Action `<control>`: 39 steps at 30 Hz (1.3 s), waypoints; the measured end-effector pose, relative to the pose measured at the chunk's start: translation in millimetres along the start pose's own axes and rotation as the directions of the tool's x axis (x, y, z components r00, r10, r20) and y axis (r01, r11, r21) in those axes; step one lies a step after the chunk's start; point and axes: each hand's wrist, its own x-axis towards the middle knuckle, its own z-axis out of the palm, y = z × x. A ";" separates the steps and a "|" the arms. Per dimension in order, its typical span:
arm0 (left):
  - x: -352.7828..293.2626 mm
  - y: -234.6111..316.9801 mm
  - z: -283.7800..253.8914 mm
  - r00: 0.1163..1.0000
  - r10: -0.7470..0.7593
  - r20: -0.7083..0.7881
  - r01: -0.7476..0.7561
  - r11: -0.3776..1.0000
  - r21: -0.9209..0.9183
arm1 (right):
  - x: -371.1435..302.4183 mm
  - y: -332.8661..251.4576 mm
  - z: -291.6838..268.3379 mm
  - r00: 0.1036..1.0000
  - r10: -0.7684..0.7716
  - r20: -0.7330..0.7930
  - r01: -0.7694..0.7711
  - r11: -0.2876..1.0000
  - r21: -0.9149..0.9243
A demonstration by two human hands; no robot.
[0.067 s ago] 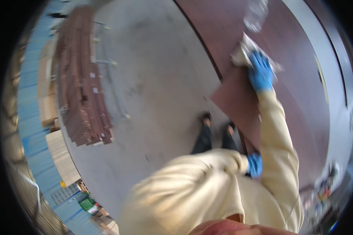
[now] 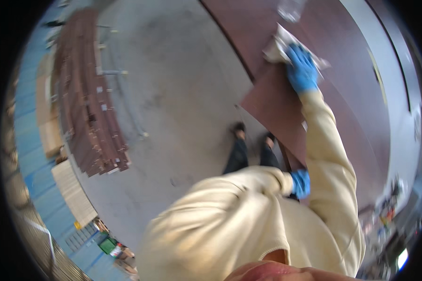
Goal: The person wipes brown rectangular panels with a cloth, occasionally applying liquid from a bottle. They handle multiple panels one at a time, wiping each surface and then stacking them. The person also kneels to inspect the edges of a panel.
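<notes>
My right arm reaches out over a dark reddish-brown panel [image 2: 272, 96] that lies at an angle on a larger brown sheet [image 2: 356, 61]. Under the gloved fingers of my right hand [image 2: 301, 70], a crumpled white cloth [image 2: 277, 49] is pressed against the brown surface. My left hand [image 2: 300, 183], also in a blue glove, is close to my body with its fingers curled at the near edge of the panel; its fingertips are partly hidden. Beyond the cloth lies a clear plastic bottle or bag [image 2: 291, 8], too blurred to tell which.
On the floor at left lies a long stack of brown strips [image 2: 86, 103], with cardboard [image 2: 47, 122] and a pale stack of boards [image 2: 74, 192] beside it. A green container [image 2: 108, 244] stands at lower left. Blurred clutter [image 2: 389, 210] fills the lower right.
The whole view has shifted slightly, moving the scene left and up. My right hand and the cloth have slid a little farther out along the panel. My left hand stays at the edge.
</notes>
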 end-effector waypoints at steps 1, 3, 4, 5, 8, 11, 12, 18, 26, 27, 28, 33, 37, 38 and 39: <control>3.6 -2.9 -18.3 0.998 -0.048 0.045 0.048 0.999 0.012 | 1.0 1.7 -0.2 1.000 -0.016 0.005 0.015 1.000 0.013; 5.3 -20.6 -65.3 0.958 -0.155 0.243 0.138 0.987 0.085 | 6.5 -15.9 -8.2 0.984 0.145 0.100 -0.163 0.966 0.202; 9.1 -26.5 -95.8 0.914 -0.204 0.350 0.167 0.977 0.134 | 1.4 -3.9 -6.5 0.991 -0.004 -0.132 0.019 0.994 0.105; 6.3 -37.5 -125.4 0.914 -0.298 0.275 0.242 0.945 0.219 | 1.2 -1.0 -7.5 0.993 0.012 -0.120 0.002 0.993 0.116; -23.0 -80.5 -180.8 0.877 -0.406 -0.258 0.467 0.847 0.255 | -0.1 0.0 -0.3 0.992 0.068 -0.109 -0.061 0.996 0.063; -49.1 -104.7 -171.2 0.888 -0.334 -0.315 0.418 0.871 0.256 | 1.9 -27.9 -5.6 0.996 0.092 -0.005 -0.092 0.996 0.016; -53.6 -106.8 -165.8 0.887 -0.330 -0.324 0.415 0.877 0.244 | -2.7 -55.7 -9.3 0.994 0.068 0.083 -0.065 0.997 -0.043; -51.2 -108.2 -159.9 0.893 -0.376 -0.246 0.436 0.856 0.277 | -33.4 -87.1 -13.6 0.952 -0.232 0.200 0.207 0.969 0.135; -52.4 -109.7 -157.0 0.903 -0.328 -0.276 0.405 0.866 0.293 | 25.8 -3.0 13.5 0.997 0.041 -0.062 -0.038 0.998 0.047; -51.8 -111.4 -156.7 0.904 -0.317 -0.287 0.397 0.872 0.288 | 27.0 -5.6 16.1 0.993 0.084 -0.078 -0.078 0.994 0.073; -51.6 -110.2 -155.8 0.905 -0.312 -0.289 0.392 0.875 0.284 | 27.1 -5.7 20.2 0.986 0.140 -0.086 -0.135 0.989 0.059; -53.0 -112.8 -155.4 0.902 -0.304 -0.307 0.398 0.862 0.315 | 2.8 -27.9 7.4 1.000 0.009 -0.006 -0.009 0.996 0.087; -48.1 -108.8 -156.2 0.903 -0.283 -0.322 0.390 0.854 0.343 | -67.7 37.0 -53.7 0.989 0.137 -0.051 -0.133 0.988 0.072; -49.5 -108.3 -157.5 0.900 -0.289 -0.325 0.399 0.847 0.352 | -89.7 46.5 -86.0 0.916 0.384 0.114 -0.383 0.923 -0.024; -47.8 -107.8 -156.6 0.903 -0.283 -0.324 0.394 0.848 0.355 | -133.7 61.7 -111.9 0.958 0.238 -0.162 -0.261 0.955 -0.143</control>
